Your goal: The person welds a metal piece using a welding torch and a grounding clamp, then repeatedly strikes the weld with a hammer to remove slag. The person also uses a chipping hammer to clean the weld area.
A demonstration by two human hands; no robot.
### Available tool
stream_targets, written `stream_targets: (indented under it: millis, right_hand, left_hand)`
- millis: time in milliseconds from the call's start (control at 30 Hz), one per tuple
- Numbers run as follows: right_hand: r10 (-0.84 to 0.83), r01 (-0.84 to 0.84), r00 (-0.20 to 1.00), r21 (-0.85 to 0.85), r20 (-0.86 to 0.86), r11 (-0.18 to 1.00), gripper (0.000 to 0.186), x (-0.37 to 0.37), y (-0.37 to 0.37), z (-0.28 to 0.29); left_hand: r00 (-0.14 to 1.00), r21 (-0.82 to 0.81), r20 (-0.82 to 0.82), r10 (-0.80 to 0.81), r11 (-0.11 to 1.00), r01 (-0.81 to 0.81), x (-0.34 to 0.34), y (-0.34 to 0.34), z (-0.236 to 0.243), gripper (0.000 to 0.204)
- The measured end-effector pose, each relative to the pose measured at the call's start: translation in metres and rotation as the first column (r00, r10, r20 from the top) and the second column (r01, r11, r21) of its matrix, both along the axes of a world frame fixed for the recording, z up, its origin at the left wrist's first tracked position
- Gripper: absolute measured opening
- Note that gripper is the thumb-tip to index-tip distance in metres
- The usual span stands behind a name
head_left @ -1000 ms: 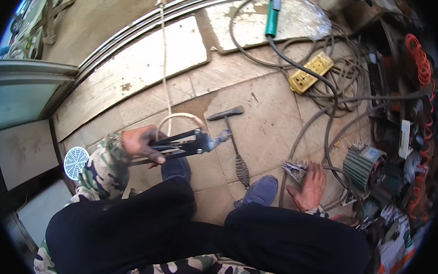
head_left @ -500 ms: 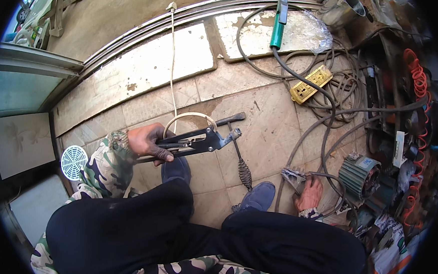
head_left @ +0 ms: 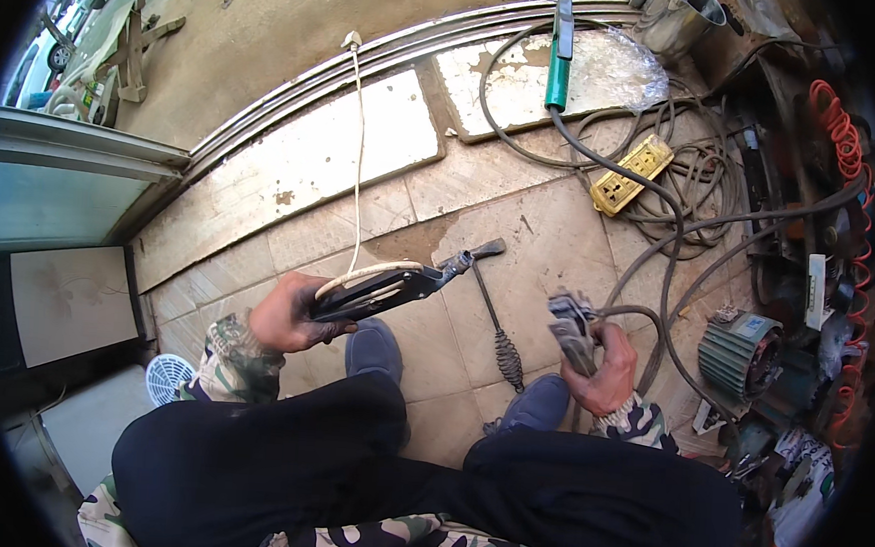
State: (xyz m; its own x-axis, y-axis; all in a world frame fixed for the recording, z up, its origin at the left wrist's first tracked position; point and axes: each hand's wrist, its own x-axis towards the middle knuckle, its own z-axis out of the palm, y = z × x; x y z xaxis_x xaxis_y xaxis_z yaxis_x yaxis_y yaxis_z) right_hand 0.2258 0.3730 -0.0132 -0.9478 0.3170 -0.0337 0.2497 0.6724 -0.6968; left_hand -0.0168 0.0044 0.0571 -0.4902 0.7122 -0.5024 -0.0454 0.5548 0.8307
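Note:
My left hand (head_left: 297, 312) grips a black metal bracket-like piece (head_left: 376, 295) with slots and bolts, its grey, rough end pointing right. A pale cord (head_left: 358, 183) runs down to this piece, and a pale loop curves along its top. My right hand (head_left: 607, 372) is closed around a grey metal earth clamp (head_left: 574, 327), raised off the floor with a dark cable trailing from it. Between the hands lies a chipping hammer (head_left: 505, 358) with a coiled-spring handle; its head is just beyond the black piece's end.
A green electrode holder (head_left: 557, 80) rests at the far side by the door track. A yellow socket strip (head_left: 632, 175) sits on coiled dark cables. At the right are a finned motor (head_left: 738, 354) and a red coiled hose (head_left: 837, 128). A white round grille (head_left: 168, 377) lies left.
My right hand has lifted the earth clamp from the floor and brought it up and inward. My left hand has tilted the black piece, which now shows its narrower side.

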Motion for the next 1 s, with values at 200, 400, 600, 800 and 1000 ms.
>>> stream_targets:
  millis: [200, 400, 600, 800, 1000]
  right_hand:
    - [0.109, -0.114, 0.986, -0.033, -0.125, 0.993, 0.047, -0.047, -0.022, -0.024]
    - [0.139, -0.144, 0.959, -0.001, -0.246, 0.99, 0.045, -0.062, -0.032, -0.039]
    - [0.129, -0.138, 0.949, -0.011, -0.289, 0.99, 0.047, -0.071, -0.034, -0.037]
    - [0.132, -0.141, 0.936, -0.003, -0.328, 0.99, 0.047, -0.08, -0.033, -0.031]
    - [0.155, -0.165, 0.933, -0.004, -0.324, 0.986, 0.046, -0.081, -0.034, -0.033]
  left_hand:
    - [0.946, 0.027, -0.324, -0.022, 0.999, 0.032, 0.014, -0.003, 0.013, 0.02]
    - [0.821, -0.041, -0.571, -0.028, 0.999, 0.006, 0.035, 0.002, 0.013, 0.02]
    - [0.816, -0.075, -0.577, -0.027, 0.997, -0.02, 0.042, 0.005, 0.015, 0.018]
    - [0.864, -0.067, -0.495, -0.094, 0.995, 0.07, 0.046, 0.006, 0.002, 0.021]
    - [0.866, -0.12, -0.485, -0.123, 0.99, 0.073, 0.048, 0.005, 0.004, 0.021]
